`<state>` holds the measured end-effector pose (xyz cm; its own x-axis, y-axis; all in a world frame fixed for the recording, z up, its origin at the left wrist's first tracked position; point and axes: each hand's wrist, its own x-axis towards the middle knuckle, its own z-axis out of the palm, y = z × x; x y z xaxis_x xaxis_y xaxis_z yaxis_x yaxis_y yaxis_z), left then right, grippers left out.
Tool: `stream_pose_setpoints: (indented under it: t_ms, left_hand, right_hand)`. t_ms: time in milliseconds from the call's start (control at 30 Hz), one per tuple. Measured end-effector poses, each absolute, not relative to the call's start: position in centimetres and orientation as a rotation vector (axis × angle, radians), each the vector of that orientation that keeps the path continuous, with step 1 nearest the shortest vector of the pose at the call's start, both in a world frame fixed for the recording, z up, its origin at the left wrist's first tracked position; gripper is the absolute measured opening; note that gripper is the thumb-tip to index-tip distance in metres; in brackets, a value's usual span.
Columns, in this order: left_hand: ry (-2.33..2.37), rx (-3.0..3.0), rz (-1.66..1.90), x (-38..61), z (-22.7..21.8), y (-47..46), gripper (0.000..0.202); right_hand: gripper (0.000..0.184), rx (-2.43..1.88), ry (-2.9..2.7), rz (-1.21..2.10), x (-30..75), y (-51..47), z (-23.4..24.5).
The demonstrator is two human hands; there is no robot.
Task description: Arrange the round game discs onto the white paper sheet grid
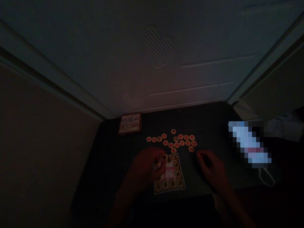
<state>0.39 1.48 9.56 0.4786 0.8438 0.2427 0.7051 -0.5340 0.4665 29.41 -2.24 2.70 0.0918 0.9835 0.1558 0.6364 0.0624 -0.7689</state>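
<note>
Over the left part of a small square tray (pixel 169 190) is my left hand (pixel 148 164), its thumb and fingers closed around a Chinese chess piece (pixel 163 157). Round pieces with dark characters line the tray's edges, including a front row (pixel 165 185); its middle shows a pinkish-white print. My hand hides part of its left side. To the right, my right hand (pixel 211 166) is low over the table with curled fingers; whether something is in them is hidden. Near its fingertips lies a red-marked piece (pixel 191 149). Several more loose pieces (pixel 181 143), mostly red-marked, lie beyond the tray.
A square patterned box lid (pixel 129 123) lies at the back left of the dark table (pixel 114 152). On the right is a bright pixelated device (pixel 249 144) with a white cord loop (pixel 266 180). A pale panel with raised hearts (pixel 159 47) stands behind the table. The light is dim.
</note>
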Motion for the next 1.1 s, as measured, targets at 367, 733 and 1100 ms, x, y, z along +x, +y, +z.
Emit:
stream_pose_setpoints:
  t_ms: [367,733,1100]
  left_hand:
    - [1.273,2.528,0.343,1.3,8.4,-1.2,0.006]
    - [1.377,2.538,0.241,1.6,8.0,-1.5,0.009]
    - [1.28,2.382,0.216,2.0,8.5,-1.4,0.023]
  right_hand:
    - [0.021,-1.646,-1.64,0.606,29.3,-2.1,2.7]
    - [0.019,-1.645,-1.633,0.604,29.4,-2.1,2.6]
    - [0.018,-1.639,-1.649,0.598,29.3,-2.1,2.6]
